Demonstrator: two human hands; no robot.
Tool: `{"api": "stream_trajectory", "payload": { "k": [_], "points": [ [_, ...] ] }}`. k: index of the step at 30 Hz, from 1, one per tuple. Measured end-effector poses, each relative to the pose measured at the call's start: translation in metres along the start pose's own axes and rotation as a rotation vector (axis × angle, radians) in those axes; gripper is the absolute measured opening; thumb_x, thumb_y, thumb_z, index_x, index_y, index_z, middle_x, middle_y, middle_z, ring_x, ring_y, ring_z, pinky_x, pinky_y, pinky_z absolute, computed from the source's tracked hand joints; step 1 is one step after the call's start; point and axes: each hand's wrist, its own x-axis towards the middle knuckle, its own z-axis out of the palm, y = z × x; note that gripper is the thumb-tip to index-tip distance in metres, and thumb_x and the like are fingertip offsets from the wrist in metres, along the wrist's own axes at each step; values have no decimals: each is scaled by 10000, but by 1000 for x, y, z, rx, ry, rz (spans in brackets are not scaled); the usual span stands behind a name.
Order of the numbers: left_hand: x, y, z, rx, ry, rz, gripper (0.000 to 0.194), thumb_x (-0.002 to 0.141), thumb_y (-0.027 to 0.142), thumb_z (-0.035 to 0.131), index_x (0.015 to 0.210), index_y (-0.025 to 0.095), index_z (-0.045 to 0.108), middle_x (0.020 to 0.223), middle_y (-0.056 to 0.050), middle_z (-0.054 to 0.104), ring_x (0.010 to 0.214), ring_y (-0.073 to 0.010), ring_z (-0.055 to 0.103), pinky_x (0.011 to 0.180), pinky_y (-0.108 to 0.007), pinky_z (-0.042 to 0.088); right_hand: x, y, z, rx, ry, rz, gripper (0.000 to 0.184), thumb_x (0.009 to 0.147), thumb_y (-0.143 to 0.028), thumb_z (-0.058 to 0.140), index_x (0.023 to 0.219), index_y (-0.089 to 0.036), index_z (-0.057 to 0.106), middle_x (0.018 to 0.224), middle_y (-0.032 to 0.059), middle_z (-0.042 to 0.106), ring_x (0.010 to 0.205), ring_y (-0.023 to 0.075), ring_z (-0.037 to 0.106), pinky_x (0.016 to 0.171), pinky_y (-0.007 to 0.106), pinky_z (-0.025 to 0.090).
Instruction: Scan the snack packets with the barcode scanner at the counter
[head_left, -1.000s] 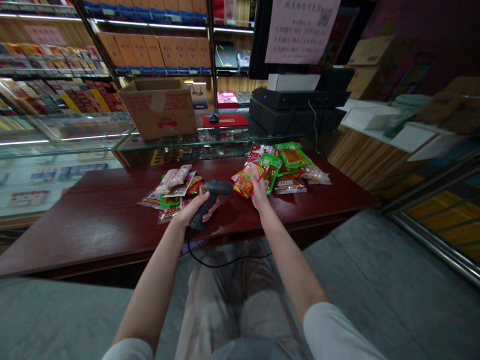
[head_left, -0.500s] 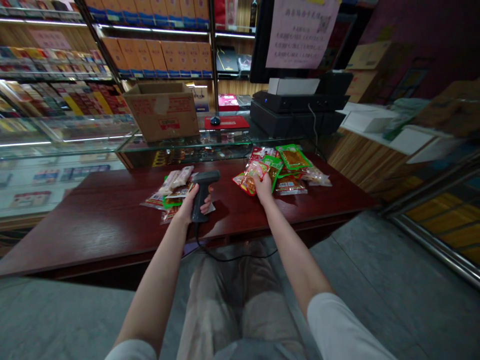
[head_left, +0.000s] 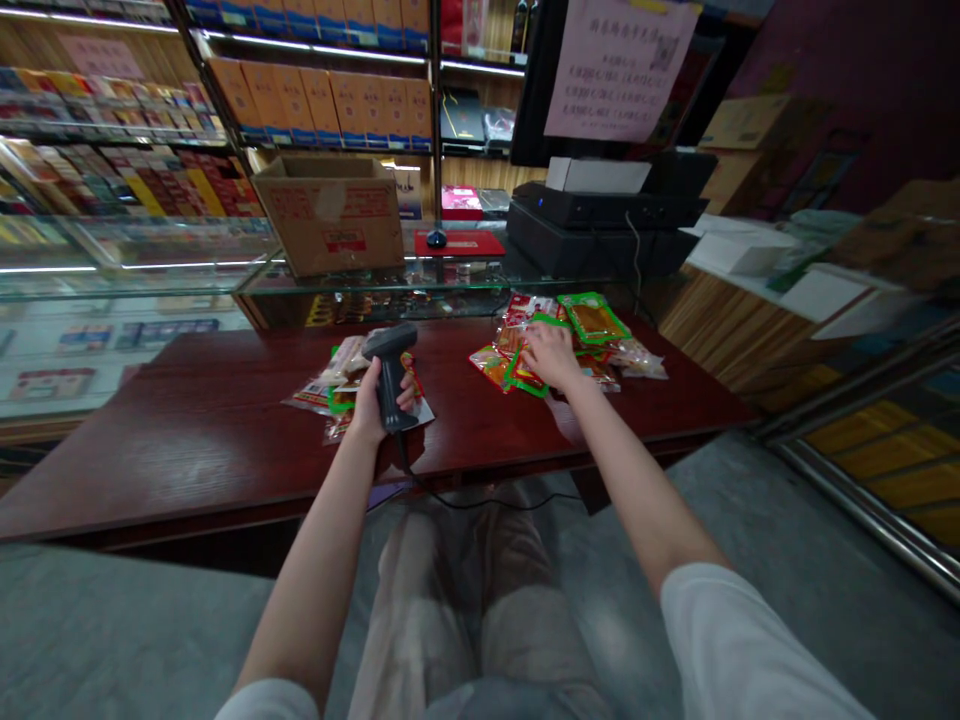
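Observation:
My left hand (head_left: 373,398) is wrapped around the handle of a dark barcode scanner (head_left: 391,385), held upright with its head pointing right. Behind and left of it lies a small heap of snack packets (head_left: 341,372), partly hidden by the scanner. Over on the right, my right hand (head_left: 551,355) is on a larger pile of snack packets (head_left: 596,318). Its fingers bend down onto a green-edged snack packet (head_left: 528,384), and the hand hides part of it. A red-edged packet (head_left: 490,364) lies flat just left of these fingers.
The dark red table (head_left: 202,430) carries both heaps. Behind it, a cardboard box (head_left: 337,220), a mouse (head_left: 436,239) on a red pad and a monitor (head_left: 529,90) stand on the glass counter. The scanner's cable (head_left: 480,504) hangs below the table's front edge.
My right hand has let go of the red-edged packet and moved right, onto a green-edged one. My left hand has shifted slightly left with the scanner. The view has turned a little.

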Motion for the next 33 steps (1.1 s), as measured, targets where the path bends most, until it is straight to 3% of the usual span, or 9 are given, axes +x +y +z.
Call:
{"api": "stream_trajectory", "payload": {
  "k": [2,8,13,16,20,24,28,33],
  "points": [
    [0,0,-2,-6,-3,-13,468,947,606,443,849,168,572,605,23,447,394,-68,369,366,-188,345,-10,-5,9,-20,-117,-63,323,962,-297,504,1211,-180,672,1382,151,583,1317,315,463,1167,566,221],
    [-3,4,-2,3,78,60,454,941,604,462,774,187,527,605,22,462,400,-65,377,375,-189,356,-21,-19,20,-68,-113,-17,353,948,-173,437,1211,-111,665,1426,187,566,1328,306,490,1215,586,84],
    [-5,5,1,-27,99,97,401,927,586,507,859,194,559,618,33,473,403,-57,386,380,-170,354,-33,-24,15,-11,-211,-32,488,860,-31,419,1288,-154,617,1496,151,498,1435,308,359,1206,619,95],
    [-5,4,1,-28,94,80,403,936,577,491,829,192,547,621,27,475,407,-61,397,383,-177,363,-45,-24,9,-23,-176,16,541,824,-32,459,1346,-124,565,1477,202,473,1397,350,369,1169,601,190],
    [-4,3,0,-4,81,86,411,947,571,467,814,189,542,618,22,475,411,-67,401,384,-183,366,-55,-31,2,61,-54,-19,516,815,-34,456,1312,-112,571,1463,196,469,1370,322,389,1185,511,189],
    [-5,4,4,28,92,109,426,938,600,470,846,194,558,623,27,485,405,-68,392,384,-186,367,-54,-67,3,276,-55,-56,370,837,-76,461,1155,-170,626,1315,135,596,1291,281,473,1150,448,269],
    [-8,10,5,52,111,101,474,929,636,468,869,181,583,596,33,478,389,-65,386,370,-185,350,-38,-124,12,501,-197,-106,324,932,-229,497,1246,-195,567,1278,81,655,1189,256,563,1050,408,377],
    [-15,32,-9,176,128,62,462,915,634,517,914,177,576,584,35,516,365,-73,420,368,-200,372,-4,-182,21,537,-302,26,536,915,-577,560,1276,-181,573,1248,120,684,1154,299,601,969,418,432]
  ]
}}
